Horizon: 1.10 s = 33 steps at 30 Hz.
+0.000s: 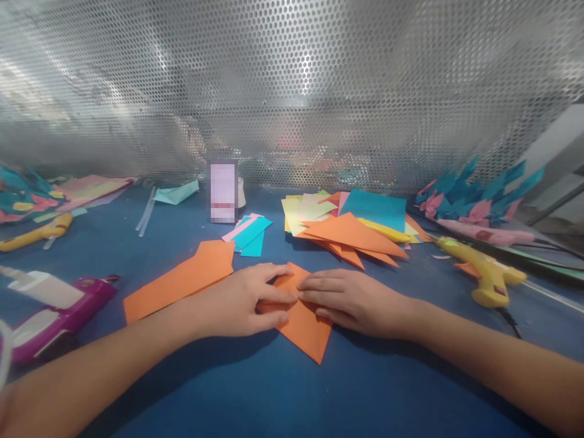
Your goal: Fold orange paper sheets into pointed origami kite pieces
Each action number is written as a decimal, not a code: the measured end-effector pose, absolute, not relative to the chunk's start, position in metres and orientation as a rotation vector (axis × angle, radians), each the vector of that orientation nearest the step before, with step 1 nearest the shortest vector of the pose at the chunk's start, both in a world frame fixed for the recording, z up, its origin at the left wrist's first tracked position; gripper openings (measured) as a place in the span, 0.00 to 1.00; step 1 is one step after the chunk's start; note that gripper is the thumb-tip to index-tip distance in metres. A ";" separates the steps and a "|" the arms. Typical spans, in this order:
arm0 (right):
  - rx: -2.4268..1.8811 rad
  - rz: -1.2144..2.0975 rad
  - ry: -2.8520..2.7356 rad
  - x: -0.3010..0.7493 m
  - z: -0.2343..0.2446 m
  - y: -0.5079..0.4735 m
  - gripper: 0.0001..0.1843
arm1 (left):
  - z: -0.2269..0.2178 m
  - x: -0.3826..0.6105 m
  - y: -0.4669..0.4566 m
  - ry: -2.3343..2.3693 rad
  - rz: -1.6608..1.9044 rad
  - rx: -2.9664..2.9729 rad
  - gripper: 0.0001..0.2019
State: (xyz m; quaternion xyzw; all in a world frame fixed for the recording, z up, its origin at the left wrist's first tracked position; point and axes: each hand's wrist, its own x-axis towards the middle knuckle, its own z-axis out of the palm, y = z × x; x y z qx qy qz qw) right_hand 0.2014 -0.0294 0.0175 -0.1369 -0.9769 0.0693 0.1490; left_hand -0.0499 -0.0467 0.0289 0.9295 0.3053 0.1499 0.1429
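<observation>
An orange folded sheet of paper lies on the blue table in front of me, one pointed corner toward me. My left hand rests on its left side, fingers stretched out and a little apart. From the right, my right hand lies flat with its fingertips on the paper's middle and right edge. The fingertips of both hands nearly meet there. More orange paper is spread left of my left hand, partly covered by my forearm.
Beyond my hands are folded orange papers, a teal sheet and blue strips. Yellow glue guns lie at both sides, and a purple power strip at left. Paper flowers stand right. A perforated metal panel closes the back.
</observation>
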 end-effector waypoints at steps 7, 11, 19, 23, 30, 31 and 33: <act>-0.445 0.277 -2.808 0.200 0.017 -0.028 0.17 | 0.030 -0.053 -0.042 0.746 0.408 2.787 0.12; -0.462 0.265 -2.832 0.199 0.019 -0.029 0.18 | 0.032 -0.055 -0.041 0.744 0.303 2.797 0.14; -0.477 0.288 -2.846 0.197 0.023 -0.030 0.18 | 0.036 -0.054 -0.039 0.868 0.281 2.673 0.09; -0.494 0.328 -2.844 0.197 0.024 -0.029 0.18 | 0.031 -0.054 -0.033 0.957 0.395 2.636 0.10; -0.472 0.314 -2.866 0.198 0.023 -0.028 0.19 | 0.020 -0.053 -0.025 0.915 0.518 2.818 0.12; -0.467 0.309 -2.868 0.198 0.023 -0.028 0.19 | 0.021 -0.053 -0.025 0.915 0.518 2.835 0.12; -0.465 0.301 -2.876 0.198 0.023 -0.028 0.19 | 0.022 -0.052 -0.025 0.917 0.512 2.863 0.12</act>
